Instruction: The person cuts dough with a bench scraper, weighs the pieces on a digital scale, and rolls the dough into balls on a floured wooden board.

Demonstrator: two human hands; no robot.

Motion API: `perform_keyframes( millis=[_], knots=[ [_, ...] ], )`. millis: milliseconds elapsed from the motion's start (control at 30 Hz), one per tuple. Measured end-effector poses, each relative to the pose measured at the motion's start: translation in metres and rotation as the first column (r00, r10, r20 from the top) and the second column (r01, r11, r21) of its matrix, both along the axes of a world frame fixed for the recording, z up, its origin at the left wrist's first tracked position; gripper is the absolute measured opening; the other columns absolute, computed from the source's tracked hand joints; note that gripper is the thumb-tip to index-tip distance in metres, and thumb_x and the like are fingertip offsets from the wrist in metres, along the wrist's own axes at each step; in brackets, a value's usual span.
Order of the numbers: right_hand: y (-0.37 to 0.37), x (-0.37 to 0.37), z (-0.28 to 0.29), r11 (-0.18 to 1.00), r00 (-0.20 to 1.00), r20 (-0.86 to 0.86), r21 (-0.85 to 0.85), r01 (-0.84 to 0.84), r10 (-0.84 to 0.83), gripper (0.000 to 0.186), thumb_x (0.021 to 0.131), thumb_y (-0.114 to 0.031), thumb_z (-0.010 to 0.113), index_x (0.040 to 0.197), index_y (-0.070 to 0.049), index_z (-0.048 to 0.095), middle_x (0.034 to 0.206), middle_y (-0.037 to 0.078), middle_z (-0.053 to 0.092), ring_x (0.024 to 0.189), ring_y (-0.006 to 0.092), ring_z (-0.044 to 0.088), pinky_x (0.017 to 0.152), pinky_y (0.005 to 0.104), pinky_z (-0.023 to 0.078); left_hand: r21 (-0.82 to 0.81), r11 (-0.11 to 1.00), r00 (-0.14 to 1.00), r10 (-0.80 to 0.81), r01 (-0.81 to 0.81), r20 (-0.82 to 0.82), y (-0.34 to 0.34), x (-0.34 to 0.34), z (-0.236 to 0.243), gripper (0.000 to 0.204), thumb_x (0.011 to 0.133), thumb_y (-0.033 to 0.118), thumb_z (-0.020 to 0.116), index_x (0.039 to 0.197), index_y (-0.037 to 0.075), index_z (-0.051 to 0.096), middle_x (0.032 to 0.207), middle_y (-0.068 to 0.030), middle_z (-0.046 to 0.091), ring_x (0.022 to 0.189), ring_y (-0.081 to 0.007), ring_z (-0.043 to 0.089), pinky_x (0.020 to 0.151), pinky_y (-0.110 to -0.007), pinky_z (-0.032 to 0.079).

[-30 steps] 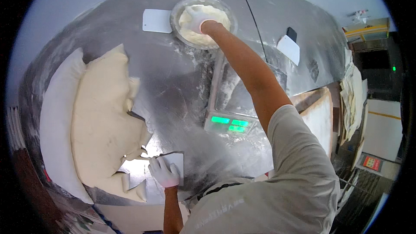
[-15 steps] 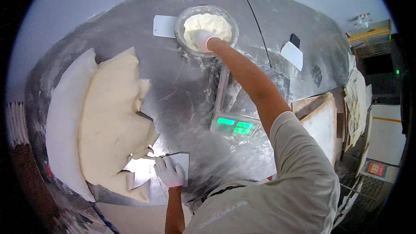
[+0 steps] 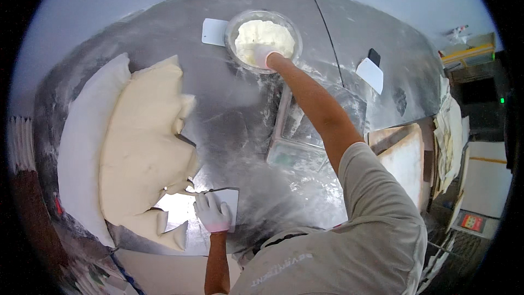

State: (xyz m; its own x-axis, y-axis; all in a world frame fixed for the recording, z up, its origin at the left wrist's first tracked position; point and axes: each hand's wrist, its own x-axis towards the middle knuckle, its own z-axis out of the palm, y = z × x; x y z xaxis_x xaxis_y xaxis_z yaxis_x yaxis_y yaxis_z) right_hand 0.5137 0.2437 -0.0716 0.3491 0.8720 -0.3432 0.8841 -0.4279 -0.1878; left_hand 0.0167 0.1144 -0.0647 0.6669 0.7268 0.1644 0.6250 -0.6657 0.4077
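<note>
- Your right hand (image 3: 264,55) is down in the bowl (image 3: 298,45), at the near side of the pale flour (image 3: 263,31). Your fingertips are hidden, so I can't tell if they are curled or have hold of any.
- Go softly in there: a quick grab could puff flour over the rim.
- Your arm goes over the scale (image 3: 295,154), so hold it up high and don't bump it.
- Your left hand (image 3: 213,213) lies on the white scraper (image 3: 233,198), fingers long and a little apart. It doesn't look squeezed around anything.
- Rest that hand lightly, so the scraper doesn't slide into the dough (image 3: 139,147).
- The big dough sheet is on your left, its ragged edge near those fingers.
</note>
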Motion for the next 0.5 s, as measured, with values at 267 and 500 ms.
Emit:
perform_keyframes(
  millis=[267,500],
  knots=[
    [-0.055,0.004,0.044,0.584,-0.033,-0.997,-0.07,0.809,-0.074,0.034,0.1,-0.028,0.045,0.122,-0.004,0.057,0.107,0.009,0.066,0.098,0.0235,0.064,0.079,0.0394,0.053,0.063,0.998,1.0,-0.023,0.022,0.021,-0.007,-0.003,0.009,0.039,0.067,0.019,0.057,0.098,-0.004,0.05,0.097,-0.0231,0.047,0.093,-0.0429,0.046,0.08,-0.054,0.036],
    [-0.324,-0.025,0.069,0.432,-0.172,-0.912,0.006,0.902,0.372,0.019,0.097,-0.021,0.053,0.108,-0.007,0.06,0.088,0.006,0.063,0.08,0.0196,0.062,0.062,0.03,0.052,-0.014,1.0,0.989,-0.005,0.003,-0.149,-0.052,-0.005,0.018,0.058,0.085,0.033,0.046,0.129,-0.005,0.048,0.133,-0.0312,0.045,0.123,-0.0478,0.041,0.105,-0.056,0.03]
  ],
)
